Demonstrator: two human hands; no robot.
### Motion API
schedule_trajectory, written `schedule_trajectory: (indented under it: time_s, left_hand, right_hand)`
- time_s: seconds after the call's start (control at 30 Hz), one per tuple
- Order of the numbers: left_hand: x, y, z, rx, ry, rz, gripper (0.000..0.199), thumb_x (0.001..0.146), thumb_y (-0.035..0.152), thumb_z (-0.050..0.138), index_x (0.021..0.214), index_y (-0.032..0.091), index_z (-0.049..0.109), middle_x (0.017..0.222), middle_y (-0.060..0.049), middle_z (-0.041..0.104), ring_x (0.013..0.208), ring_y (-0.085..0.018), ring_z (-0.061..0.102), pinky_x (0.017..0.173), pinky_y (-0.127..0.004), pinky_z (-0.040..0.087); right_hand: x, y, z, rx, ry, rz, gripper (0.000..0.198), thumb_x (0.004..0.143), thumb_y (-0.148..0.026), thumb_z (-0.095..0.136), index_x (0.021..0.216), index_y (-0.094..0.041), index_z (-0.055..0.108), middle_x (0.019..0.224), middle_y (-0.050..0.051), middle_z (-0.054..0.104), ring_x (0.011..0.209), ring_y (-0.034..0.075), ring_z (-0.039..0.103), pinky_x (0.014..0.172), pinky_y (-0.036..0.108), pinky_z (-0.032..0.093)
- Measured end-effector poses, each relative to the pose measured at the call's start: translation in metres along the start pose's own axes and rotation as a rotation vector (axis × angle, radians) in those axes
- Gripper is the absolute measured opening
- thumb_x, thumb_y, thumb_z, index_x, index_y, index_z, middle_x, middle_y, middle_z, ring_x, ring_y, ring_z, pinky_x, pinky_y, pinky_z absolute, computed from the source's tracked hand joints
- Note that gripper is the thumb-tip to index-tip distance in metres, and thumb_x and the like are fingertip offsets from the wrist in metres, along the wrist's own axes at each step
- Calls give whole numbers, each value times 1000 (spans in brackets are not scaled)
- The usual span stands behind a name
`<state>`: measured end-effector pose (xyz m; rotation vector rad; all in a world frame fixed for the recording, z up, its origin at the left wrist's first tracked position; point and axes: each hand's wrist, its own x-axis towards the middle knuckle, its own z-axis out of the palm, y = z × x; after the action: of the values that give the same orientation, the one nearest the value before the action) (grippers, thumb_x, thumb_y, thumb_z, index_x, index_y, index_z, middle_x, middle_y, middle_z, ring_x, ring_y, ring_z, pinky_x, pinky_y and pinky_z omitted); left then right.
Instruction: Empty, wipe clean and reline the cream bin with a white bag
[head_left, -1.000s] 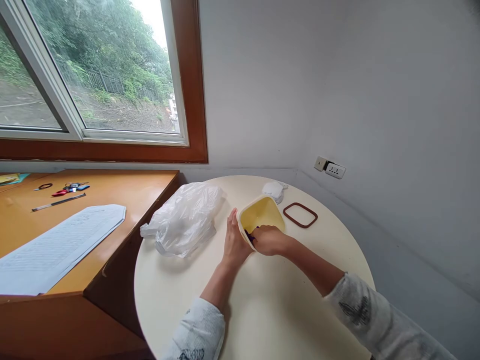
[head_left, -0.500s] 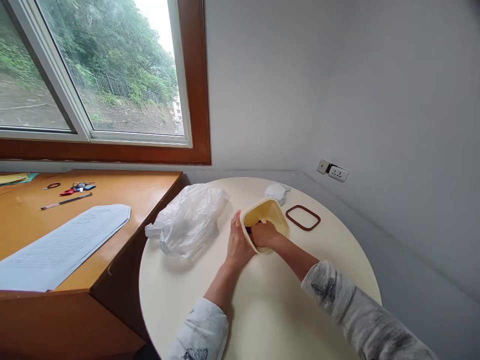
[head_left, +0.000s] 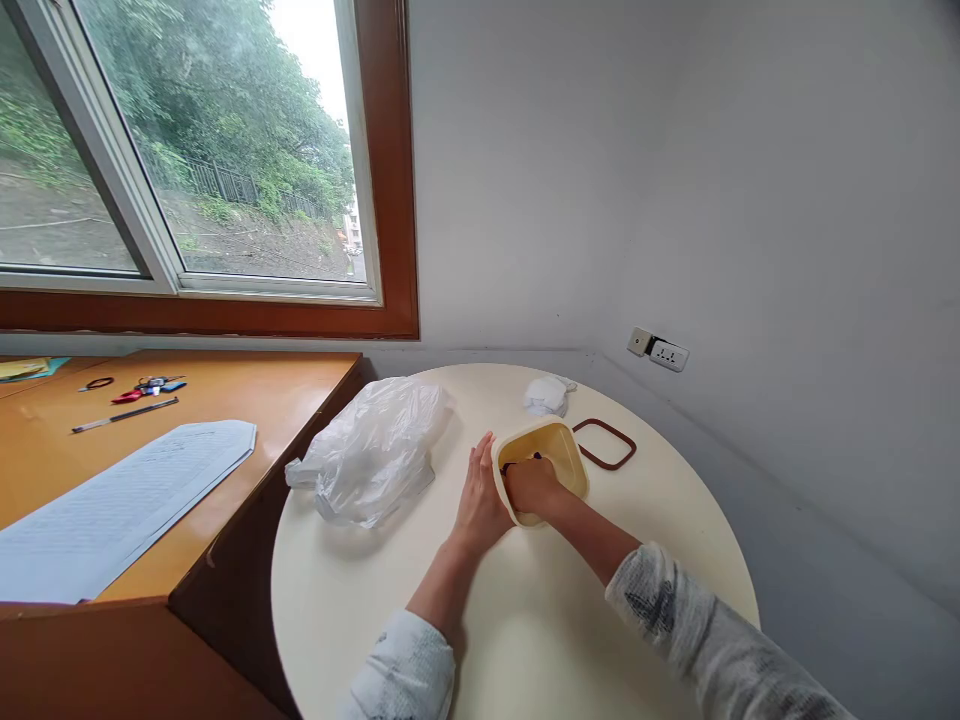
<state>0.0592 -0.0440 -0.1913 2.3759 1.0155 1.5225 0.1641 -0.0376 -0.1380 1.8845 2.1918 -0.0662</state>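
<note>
A yellow square-mouthed plastic container (head_left: 564,451) is tilted on the round table, its opening toward me. My left hand (head_left: 480,505) grips its left side, fingers along the outer wall. Inside the container sits my right hand (head_left: 534,488), with its fingers curled down near the left inner wall. Small dark bits show beside those fingers; what they hold is mostly hidden. Just right of the container lies a brown rounded-square ring (head_left: 616,468). Behind it is a small crumpled white cloth-like bundle (head_left: 547,396).
A crumpled translucent plastic bag (head_left: 379,450) lies on the left of the cream round table (head_left: 555,640). A wooden desk (head_left: 300,385) adjoins it, holding papers (head_left: 142,510), a pen (head_left: 124,414) and keys (head_left: 154,386). Wall sockets (head_left: 669,355) are at the back right.
The view has shifted slightly. The container has moved a little to the right and toward me with both hands, and my right hand sits more over its middle, still inside.
</note>
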Motion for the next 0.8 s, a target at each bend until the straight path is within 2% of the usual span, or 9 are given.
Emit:
schedule_trajectory:
  time_s: [0.17, 0.33, 0.43, 0.53, 0.63, 0.8]
  left_hand:
    - [0, 2, -1, -2, -10, 3, 116, 56, 40, 76, 140, 19, -2, 140, -21, 25, 130, -34, 25, 103, -54, 28]
    - [0, 3, -6, -19, -33, 0, 116, 54, 40, 76, 139, 19, 1, 139, -21, 25, 130, -35, 25, 103, -55, 26]
    - [1, 2, -7, -19, -23, -2, 115, 54, 41, 76, 139, 20, 1, 138, -21, 26, 130, -36, 25, 102, -56, 26]
    - [1, 1, -7, -16, -11, -28, 119, 51, 42, 77, 139, 20, 0, 138, -22, 25, 129, -37, 25, 102, -57, 26]
    - [2, 2, -8, -11, -3, -38, 122, 49, 42, 78, 139, 20, -1, 137, -22, 25, 129, -38, 25, 102, -56, 25]
    - [2, 2, -8, -17, -5, -51, 118, 51, 39, 77, 138, 20, 0, 138, -23, 24, 129, -38, 25, 102, -57, 25]
  right_hand:
    - [-2, -1, 0, -5, -47, -32, 29, 86, -34, 51, 108, -15, 55, 108, 7, 57, 95, 18, 56, 82, 40, 47]
    - [-7, -3, -5, 67, -29, -75, 22, 84, -26, 53, 101, -14, 59, 103, 10, 61, 95, 22, 57, 81, 39, 45]
    - [-10, -2, -11, 149, -24, -143, 20, 80, -22, 53, 96, -15, 63, 100, 11, 64, 93, 24, 59, 77, 33, 44]
    - [-13, 2, -18, 229, -60, -195, 18, 78, -25, 52, 89, -16, 64, 91, 9, 67, 80, 21, 61, 67, 28, 45]
    - [-17, 5, -24, 289, -102, -195, 20, 80, -28, 47, 86, -17, 63, 84, 7, 67, 70, 19, 61, 60, 26, 44]
    - [-26, 9, -30, 327, -128, -208, 19, 79, -26, 47, 84, -16, 62, 82, 8, 67, 65, 19, 58, 55, 28, 43]
